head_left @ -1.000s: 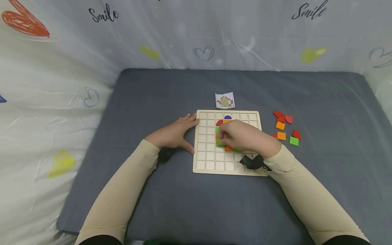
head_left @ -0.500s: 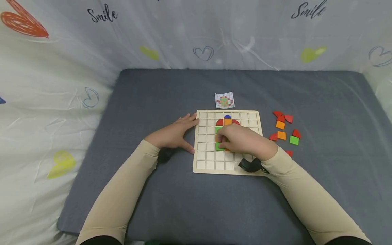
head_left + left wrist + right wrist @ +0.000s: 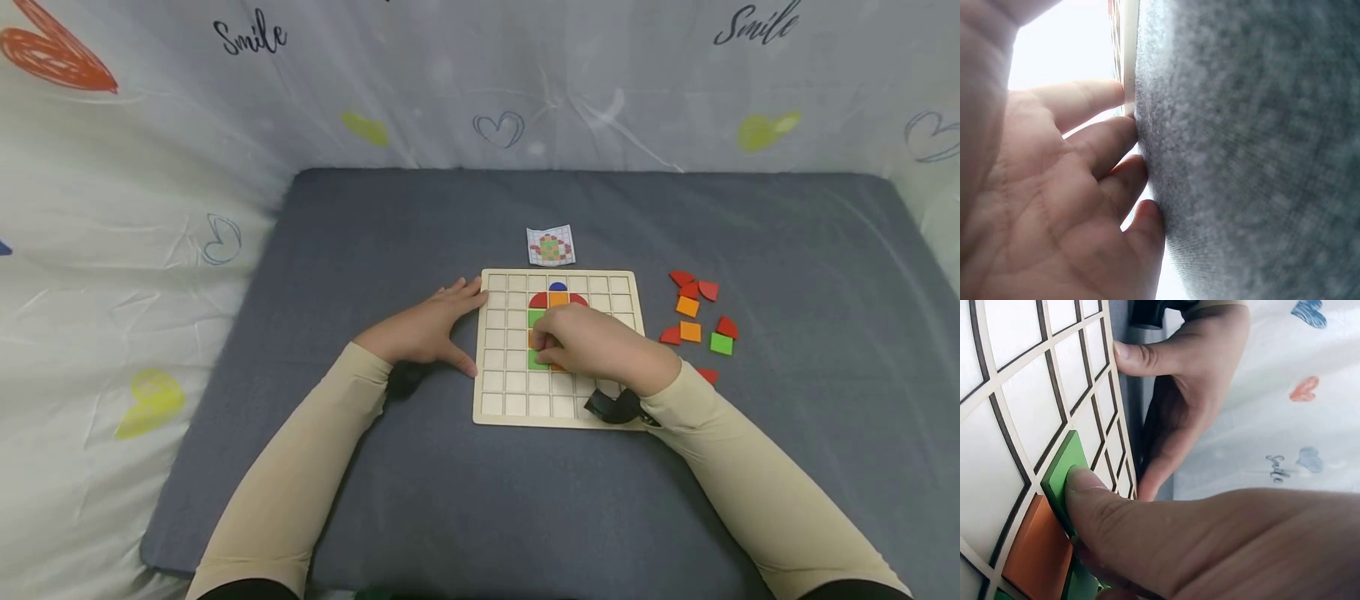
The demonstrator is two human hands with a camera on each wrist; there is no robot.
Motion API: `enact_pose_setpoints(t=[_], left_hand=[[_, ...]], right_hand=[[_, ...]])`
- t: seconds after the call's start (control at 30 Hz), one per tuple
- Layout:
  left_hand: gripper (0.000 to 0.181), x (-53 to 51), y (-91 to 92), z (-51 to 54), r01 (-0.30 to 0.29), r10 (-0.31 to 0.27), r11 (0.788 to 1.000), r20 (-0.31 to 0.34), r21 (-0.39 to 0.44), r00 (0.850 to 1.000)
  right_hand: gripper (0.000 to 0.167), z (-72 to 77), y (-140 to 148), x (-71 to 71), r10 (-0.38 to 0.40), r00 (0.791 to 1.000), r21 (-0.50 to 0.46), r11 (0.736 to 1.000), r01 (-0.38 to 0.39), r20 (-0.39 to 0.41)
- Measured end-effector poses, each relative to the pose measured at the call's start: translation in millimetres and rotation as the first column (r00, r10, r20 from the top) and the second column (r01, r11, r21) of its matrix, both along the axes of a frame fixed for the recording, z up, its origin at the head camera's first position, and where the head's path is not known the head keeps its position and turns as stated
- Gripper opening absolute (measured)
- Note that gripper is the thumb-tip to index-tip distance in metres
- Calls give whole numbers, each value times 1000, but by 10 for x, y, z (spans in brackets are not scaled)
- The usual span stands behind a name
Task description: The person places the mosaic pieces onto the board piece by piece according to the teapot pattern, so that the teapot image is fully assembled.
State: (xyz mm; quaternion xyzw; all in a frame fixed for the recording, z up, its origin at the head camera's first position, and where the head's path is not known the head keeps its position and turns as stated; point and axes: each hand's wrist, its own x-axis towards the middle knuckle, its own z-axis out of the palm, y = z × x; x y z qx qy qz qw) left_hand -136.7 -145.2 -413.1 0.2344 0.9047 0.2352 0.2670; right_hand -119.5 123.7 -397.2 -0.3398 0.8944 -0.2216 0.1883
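A wooden grid board (image 3: 495, 418) bears coloured tiles in its cells. My left hand (image 3: 431, 329) is spread at the board's left edge, its thumb and forefinger touching the rim; in the left wrist view the fingers of that hand (image 3: 1066, 181) lie extended beside the board's edge. Over the tiles, my right hand (image 3: 596, 343) is bent at the fingers. Its thumb rests on a green tile (image 3: 536, 360), and the right wrist view shows the thumb on that tile's face (image 3: 1063, 465), beside an orange tile (image 3: 1038, 550). The right palm hides some tiles.
Behind the board lies a small pattern card (image 3: 551, 247). Loose red, orange and green pieces lie to the right, among them an orange square (image 3: 691, 332) and a green square (image 3: 722, 343). A black strap (image 3: 611, 407) hangs from my right wrist over the board.
The right hand has shifted slightly down toward the near side, and the green tile under its thumb now lies squarely in its cell. The left hand has stayed put.
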Motion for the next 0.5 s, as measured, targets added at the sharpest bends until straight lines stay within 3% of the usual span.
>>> enact_pose_setpoints(t=[0.5], left_hand=[[125, 20, 9, 10, -12, 12, 1000, 2, -1, 1000]], right_hand=[[9, 4, 129, 12, 6, 999, 0, 1000, -6, -49]])
